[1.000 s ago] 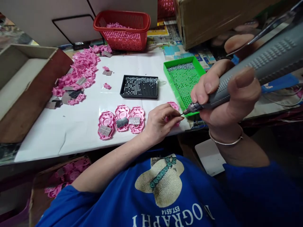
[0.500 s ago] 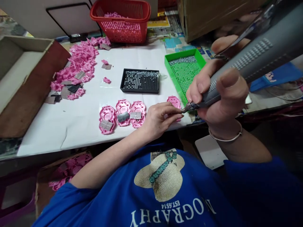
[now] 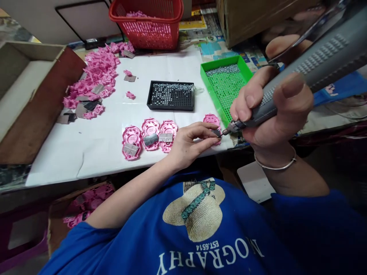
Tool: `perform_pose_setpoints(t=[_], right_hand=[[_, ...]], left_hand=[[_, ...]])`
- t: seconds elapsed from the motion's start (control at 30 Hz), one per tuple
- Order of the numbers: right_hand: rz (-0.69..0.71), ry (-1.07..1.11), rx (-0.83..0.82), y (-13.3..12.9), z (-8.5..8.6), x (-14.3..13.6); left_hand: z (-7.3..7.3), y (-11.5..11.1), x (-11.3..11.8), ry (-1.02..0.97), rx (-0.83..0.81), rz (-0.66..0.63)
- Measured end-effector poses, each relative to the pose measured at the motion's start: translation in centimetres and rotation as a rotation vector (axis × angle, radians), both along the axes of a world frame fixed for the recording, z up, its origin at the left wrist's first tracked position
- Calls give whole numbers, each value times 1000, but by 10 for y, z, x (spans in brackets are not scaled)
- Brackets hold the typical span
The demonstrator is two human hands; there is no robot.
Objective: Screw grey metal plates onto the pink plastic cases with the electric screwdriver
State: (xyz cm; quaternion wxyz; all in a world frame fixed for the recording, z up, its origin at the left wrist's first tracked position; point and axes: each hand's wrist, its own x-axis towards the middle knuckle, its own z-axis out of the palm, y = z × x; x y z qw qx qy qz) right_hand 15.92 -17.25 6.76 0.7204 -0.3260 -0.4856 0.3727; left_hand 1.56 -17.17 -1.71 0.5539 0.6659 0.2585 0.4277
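My right hand (image 3: 275, 103) is wrapped around a grey electric screwdriver (image 3: 298, 72), its thumb along the body. The screwdriver slants down to the left, its bit reaching a small dark grey plate (image 3: 216, 133) on a pink plastic shell (image 3: 211, 119). My left hand (image 3: 193, 143) pinches that plate between thumb and fingertips, partly covering the shell. Left of this hand lie more pink shells in a row, a left one (image 3: 132, 134), a middle one (image 3: 150, 126) and a right one (image 3: 168, 126), each with a grey plate on it.
A black perforated tray (image 3: 171, 107) and a green tray (image 3: 205, 78), both with small screws, lie beyond my hands. Loose pink parts (image 3: 99, 72) are heaped at left beside an open box (image 3: 54, 110). A red basket (image 3: 149, 34) and a cardboard box (image 3: 243, 23) stand behind.
The screwdriver and my right hand have shifted slightly to the right. My left thumb and fingers are a little further apart, showing the dark plate between them. The view has shifted slightly.
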Motion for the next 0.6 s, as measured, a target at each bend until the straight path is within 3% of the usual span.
perform_pose_setpoints(t=[0.17, 0.37, 0.6], right_hand=[[33, 28, 51, -2, 3, -5], [54, -79, -31, -13, 12, -6], [9, -31, 118, -3, 2, -14]], left_hand=[[-4, -2, 1, -70, -89, -1], [-9, -3, -4, -119, -103, -14], [-8, -3, -7, -132, -39, -1]])
